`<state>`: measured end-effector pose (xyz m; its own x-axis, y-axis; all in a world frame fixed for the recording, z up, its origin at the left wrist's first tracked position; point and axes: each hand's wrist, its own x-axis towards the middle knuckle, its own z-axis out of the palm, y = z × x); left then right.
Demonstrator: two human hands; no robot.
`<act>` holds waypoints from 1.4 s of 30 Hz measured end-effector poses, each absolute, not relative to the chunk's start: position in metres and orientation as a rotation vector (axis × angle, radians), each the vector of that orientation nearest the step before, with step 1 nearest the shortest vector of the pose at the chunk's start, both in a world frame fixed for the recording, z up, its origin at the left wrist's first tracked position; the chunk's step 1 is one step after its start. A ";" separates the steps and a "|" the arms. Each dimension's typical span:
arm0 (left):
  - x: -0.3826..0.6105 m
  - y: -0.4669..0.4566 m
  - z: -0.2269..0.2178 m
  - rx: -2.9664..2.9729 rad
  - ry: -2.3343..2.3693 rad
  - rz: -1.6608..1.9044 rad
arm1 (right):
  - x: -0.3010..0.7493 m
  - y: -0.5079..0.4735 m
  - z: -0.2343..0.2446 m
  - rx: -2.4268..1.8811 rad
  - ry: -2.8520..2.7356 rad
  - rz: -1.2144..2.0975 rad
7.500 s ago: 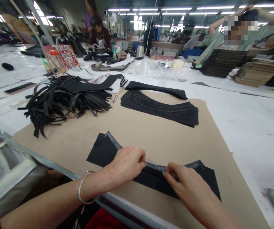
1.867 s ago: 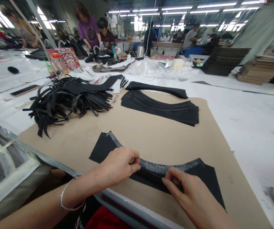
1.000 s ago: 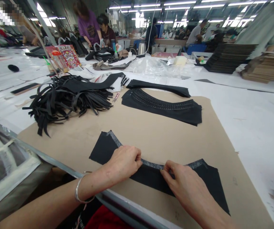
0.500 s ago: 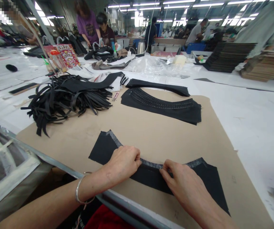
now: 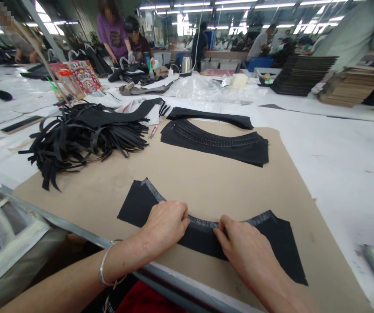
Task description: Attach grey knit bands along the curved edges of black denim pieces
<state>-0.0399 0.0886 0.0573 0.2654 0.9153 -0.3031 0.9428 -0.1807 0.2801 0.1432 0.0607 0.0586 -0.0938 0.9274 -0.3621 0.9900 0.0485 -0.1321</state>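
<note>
A curved piece of black fabric [image 5: 203, 242] lies on the brown board [image 5: 134, 171] in front of me, a speckled grey strip running along its concave upper edge. My left hand [image 5: 167, 221] is closed in a pinch on that edge, left of the middle. To its right, my right hand [image 5: 243, 243] pinches the same edge between thumb and fingers. A short stretch of the strip shows between the two hands. Beyond the hands lie a stack of curved black pieces with rows of stitching [image 5: 213, 145] and a narrow folded black bundle [image 5: 209, 117].
A tangled heap of black strips [image 5: 89, 137] lies at the left, with small thread snips [image 5: 153, 131] beside it. Clear plastic sheeting [image 5: 203, 88] is farther back. Dark stacked sheets [image 5: 304, 74] and brown stacked sheets [image 5: 352, 86] stand at the back right. Several people work behind.
The view has shifted slightly, so the scene sits a little farther left. Both hands keep their pinch on the fabric edge, nearly in the same spots.
</note>
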 end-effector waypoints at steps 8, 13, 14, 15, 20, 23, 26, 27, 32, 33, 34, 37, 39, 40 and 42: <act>-0.036 0.083 0.061 2.190 1.738 -0.045 | 0.140 0.056 0.063 2.025 2.090 -0.445; -0.036 0.067 0.047 2.568 1.453 0.302 | 0.143 0.053 0.064 2.028 2.118 -0.420; -0.035 0.064 0.043 2.612 1.312 0.316 | 0.144 0.053 0.065 2.037 2.127 -0.421; -0.033 0.061 0.039 2.634 1.175 0.302 | 0.144 0.052 0.065 2.046 2.131 -0.422; -0.021 0.048 0.029 2.623 0.996 0.207 | 0.145 0.052 0.067 2.101 2.097 -0.448; -0.017 0.044 0.027 2.628 1.066 0.167 | 0.161 0.057 0.068 2.137 2.133 -0.483; -0.016 0.043 0.025 2.653 1.083 0.139 | 0.190 0.062 0.069 2.135 2.196 -0.648; -0.016 0.043 0.023 2.662 1.088 0.133 | 0.200 0.063 0.070 2.128 2.215 -0.719; -0.012 0.042 0.015 2.743 1.152 0.110 | 0.227 0.068 0.069 2.135 2.267 -0.872; -0.011 0.041 0.013 2.764 1.156 0.113 | 0.228 0.068 0.068 2.145 2.269 -0.867; -0.010 0.040 0.012 2.779 1.156 0.112 | 0.227 0.068 0.067 2.153 2.272 -0.860; -0.009 0.038 0.011 2.808 1.153 0.110 | 0.225 0.070 0.065 2.148 2.257 -0.860; -0.009 0.038 0.012 2.819 1.148 0.097 | 0.224 0.071 0.064 2.148 2.234 -0.862; -0.008 0.038 0.013 2.825 1.144 0.091 | 0.224 0.072 0.064 2.150 2.230 -0.859; -0.008 0.039 0.014 2.832 1.138 0.075 | 0.224 0.073 0.063 2.155 2.234 -0.842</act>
